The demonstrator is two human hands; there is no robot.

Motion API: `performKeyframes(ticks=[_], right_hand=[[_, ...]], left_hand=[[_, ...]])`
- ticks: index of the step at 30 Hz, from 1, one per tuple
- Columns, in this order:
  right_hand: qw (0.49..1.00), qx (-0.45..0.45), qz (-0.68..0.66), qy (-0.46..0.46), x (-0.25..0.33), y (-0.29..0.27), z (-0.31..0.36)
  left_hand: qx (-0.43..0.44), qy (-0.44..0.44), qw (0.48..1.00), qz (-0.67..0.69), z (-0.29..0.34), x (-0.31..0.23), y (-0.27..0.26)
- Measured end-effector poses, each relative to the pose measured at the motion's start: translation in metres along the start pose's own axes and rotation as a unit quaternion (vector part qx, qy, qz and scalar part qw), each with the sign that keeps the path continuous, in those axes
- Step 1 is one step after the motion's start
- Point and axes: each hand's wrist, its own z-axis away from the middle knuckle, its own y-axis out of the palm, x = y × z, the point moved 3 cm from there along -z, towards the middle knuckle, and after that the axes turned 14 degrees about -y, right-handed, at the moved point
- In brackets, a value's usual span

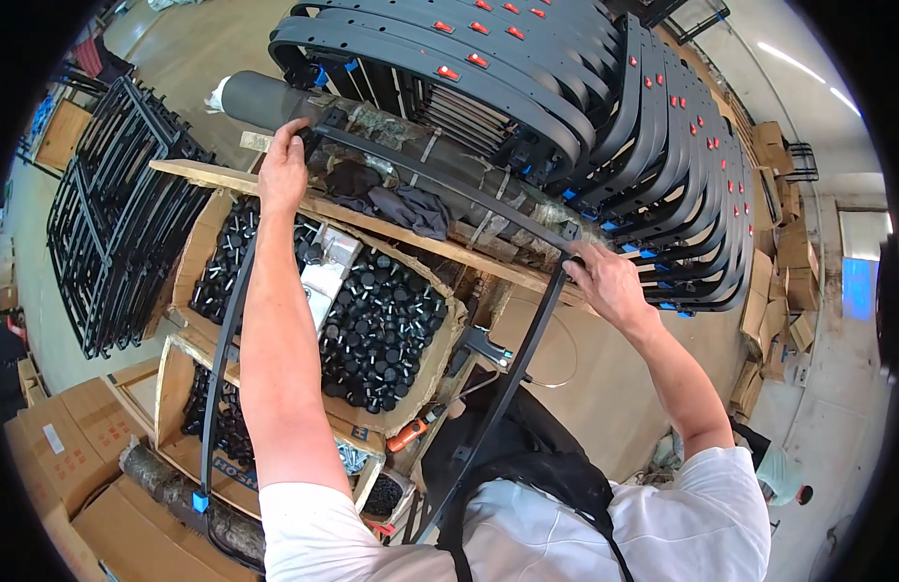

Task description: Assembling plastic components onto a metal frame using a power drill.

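Observation:
A black metal tube frame (517, 355) with bent corners spans the space before me, its far crossbar over a padded roll and its side bars running back toward my body. My left hand (283, 177) is closed around its far left corner. At the far right corner, my right hand (610, 283) grips the frame with fingers wrapped over the bar. A blue cap (200, 501) sits on the left side bar. Below the frame are many loose black round-headed bolts (386, 344) in an open carton.
Stacked black curved frames (440, 44) with red tabs stand at the far right. Folded black frames (120, 213) lean at left. A wooden plank (372, 225) crosses beneath my arms. A power tool (483, 346) and an orange-handled tool (408, 435) lie nearby. Cardboard boxes (76, 436) fill the lower left.

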Motion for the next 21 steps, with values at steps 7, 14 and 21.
performKeyframes(ticks=[7,14,21], right_hand=[[0.997,0.040,0.030,0.062,-0.003,0.004,-0.009],[0.994,0.102,0.019,0.033,-0.009,0.001,-0.004],[0.990,0.024,0.136,0.029,0.019,-0.034,-0.019]], left_hand=[[-0.028,-0.025,0.997,-0.072,0.006,-0.015,-0.001],[-0.015,-0.033,0.999,0.013,0.002,0.000,-0.004],[-0.038,-0.077,0.993,-0.079,0.009,-0.019,0.001]])
